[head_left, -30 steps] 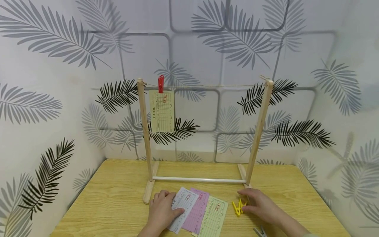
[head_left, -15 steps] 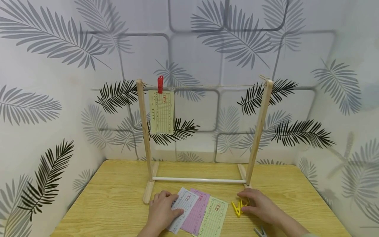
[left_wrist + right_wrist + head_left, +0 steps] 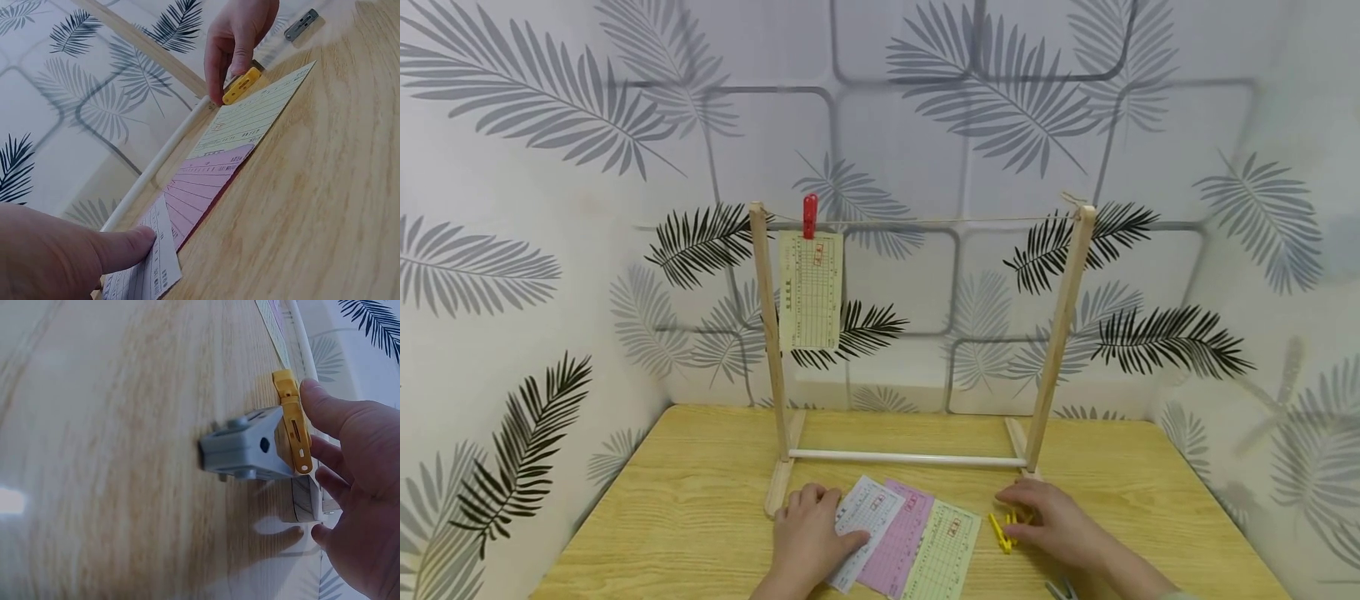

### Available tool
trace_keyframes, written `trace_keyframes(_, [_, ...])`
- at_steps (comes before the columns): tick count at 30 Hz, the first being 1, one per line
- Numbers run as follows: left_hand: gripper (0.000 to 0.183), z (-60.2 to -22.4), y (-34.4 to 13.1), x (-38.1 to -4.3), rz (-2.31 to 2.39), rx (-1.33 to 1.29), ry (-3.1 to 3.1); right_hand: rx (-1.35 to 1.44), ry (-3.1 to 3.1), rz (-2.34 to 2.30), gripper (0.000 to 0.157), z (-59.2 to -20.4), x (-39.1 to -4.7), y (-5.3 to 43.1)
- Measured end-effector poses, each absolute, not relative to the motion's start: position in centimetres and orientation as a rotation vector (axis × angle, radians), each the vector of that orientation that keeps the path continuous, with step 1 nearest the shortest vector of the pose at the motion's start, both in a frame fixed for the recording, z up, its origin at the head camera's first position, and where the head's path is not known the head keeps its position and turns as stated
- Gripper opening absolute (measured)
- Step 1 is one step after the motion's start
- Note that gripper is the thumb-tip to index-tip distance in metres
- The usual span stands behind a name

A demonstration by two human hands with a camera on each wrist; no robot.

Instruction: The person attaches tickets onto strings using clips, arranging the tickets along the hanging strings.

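My left hand [image 3: 808,537] is over a white printed slip [image 3: 867,525], thumb flat on its face and fingers at its left edge. Under and beside it, a pink slip [image 3: 897,542] and a pale green slip [image 3: 942,550] overlap on the table. My right hand [image 3: 1056,525] pinches a yellow plastic clothespin [image 3: 295,431] between thumb and fingers, low over the table; part of it is hidden in the head view. Nearer the right wrist camera lies a grey clothespin [image 3: 247,447].
Behind the slips stands a wooden frame [image 3: 1060,333] with a white crossbar [image 3: 906,457] and a string [image 3: 940,221]. A red clothespin [image 3: 809,217] holds a pale green slip [image 3: 811,292] on the string's left part. Wood-grain table [image 3: 647,517] reaches the wall.
The yellow clothespin has turned and looks narrower between my right fingers, which have drawn closer about it. My left hand and the three slips on the table stay almost where they were.
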State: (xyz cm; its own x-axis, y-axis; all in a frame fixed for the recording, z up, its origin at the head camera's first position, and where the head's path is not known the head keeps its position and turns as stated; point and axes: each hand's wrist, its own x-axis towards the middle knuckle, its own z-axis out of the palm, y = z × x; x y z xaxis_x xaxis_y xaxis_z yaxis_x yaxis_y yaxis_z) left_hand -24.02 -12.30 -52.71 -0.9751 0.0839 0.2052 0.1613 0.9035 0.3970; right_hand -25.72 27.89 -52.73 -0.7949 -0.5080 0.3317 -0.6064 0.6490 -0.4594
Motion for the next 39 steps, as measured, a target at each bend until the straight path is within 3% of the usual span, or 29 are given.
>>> trace_keyframes(7, [0.069,-52.6,-12.3,-23.6,-0.59,-0.142,-2.881,0.911,-2.656,0.821,0.042,-56.0,-27.5,29.3])
trace_keyframes(23, [0.058,-52.6,-12.5,-23.8,-0.612,-0.12,-2.858,0.901,-2.7,0.89,0.044,-56.1,-27.5,29.3])
trace_keyframes(39, [0.054,-52.5,-12.7,-24.2,-0.668,-0.132,-2.868,0.846,-2.857,0.98,0.04,-52.1,-25.4,27.5])
